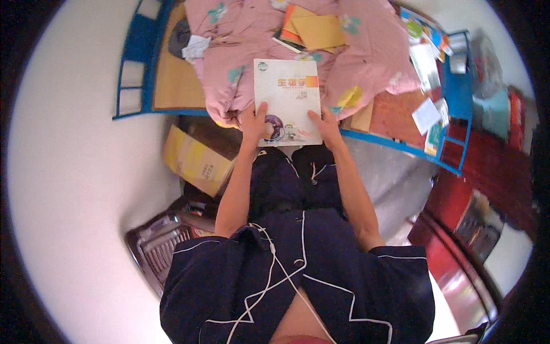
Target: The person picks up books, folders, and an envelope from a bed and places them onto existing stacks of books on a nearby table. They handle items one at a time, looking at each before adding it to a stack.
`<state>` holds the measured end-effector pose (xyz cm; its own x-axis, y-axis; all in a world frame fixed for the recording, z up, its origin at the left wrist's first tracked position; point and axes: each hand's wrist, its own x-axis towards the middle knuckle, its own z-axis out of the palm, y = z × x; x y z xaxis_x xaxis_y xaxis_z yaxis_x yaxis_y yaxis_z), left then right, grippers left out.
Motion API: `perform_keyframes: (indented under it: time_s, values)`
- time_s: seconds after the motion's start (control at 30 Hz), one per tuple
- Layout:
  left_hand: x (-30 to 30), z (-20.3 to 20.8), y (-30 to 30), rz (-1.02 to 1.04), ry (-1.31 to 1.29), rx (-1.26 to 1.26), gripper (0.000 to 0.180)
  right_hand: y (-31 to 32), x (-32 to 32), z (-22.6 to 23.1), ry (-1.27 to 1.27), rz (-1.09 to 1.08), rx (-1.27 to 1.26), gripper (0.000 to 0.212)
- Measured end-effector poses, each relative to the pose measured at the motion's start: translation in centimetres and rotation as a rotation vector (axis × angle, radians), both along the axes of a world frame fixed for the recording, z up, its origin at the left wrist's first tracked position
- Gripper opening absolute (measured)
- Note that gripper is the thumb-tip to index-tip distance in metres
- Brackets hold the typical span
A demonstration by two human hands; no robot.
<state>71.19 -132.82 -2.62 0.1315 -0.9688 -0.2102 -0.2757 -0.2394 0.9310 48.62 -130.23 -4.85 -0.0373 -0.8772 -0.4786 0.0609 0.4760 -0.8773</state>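
On your left, a cardboard box [197,163] sits below the edge of the bed [180,86]. Your left hand [253,123] pinches the left edge of a white book [289,89], thumb on its cover. The book is between your hands, its cover facing you; whether it touches the pink quilt [229,46] behind is hard to tell. Your right hand [326,125] pinches its right edge. Farther right, white papers [426,116] lie on the bed.

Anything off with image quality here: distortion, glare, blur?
Head view: fisheye bends the blue bed frame, and corners go black; head view: the book is evenly lit, no strong glare, its cover's smallest print too soft to read; head view: the white wall looks bright, nearly textureless.
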Motion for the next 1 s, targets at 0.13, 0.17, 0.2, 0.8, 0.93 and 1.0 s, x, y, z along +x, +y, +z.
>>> perform_keyframes:
  time_s: [0.13, 0.17, 0.2, 0.8, 0.93, 1.0]
  values:
    - [0.7, -1.4, -0.9, -0.155, 0.043, -0.119, 0.032, 3.3, 1.9, -0.3, 0.058, -0.187, -0.129, 0.033]
    - [1.0, -1.4, -1.0, -0.242, 0.027, -0.145, 0.033, 4.2, 2.3, -0.2, 0.064, -0.255, -0.091, 0.031]
    - [1.1, -1.5, -0.9, -0.286, 0.033, -0.142, 0.033, 5.3, 2.8, -0.1, 0.068, -0.323, -0.052, 0.030]
    - [-7.5, -0.9, 8.8, -1.021, 0.096, -0.060, 0.047, 26.6, 7.2, 2.8, 0.160, -1.147, 0.031, 0.027]
    - [-11.0, 0.2, 13.6, -1.217, 0.055, -0.164, 0.046, 32.7, 7.2, 2.1, 0.157, -1.325, -0.032, 0.025]
    - [-12.8, -0.5, 16.2, -1.333, 0.045, -0.130, 0.044, 35.7, 7.4, 0.6, 0.139, -1.423, -0.090, 0.025]
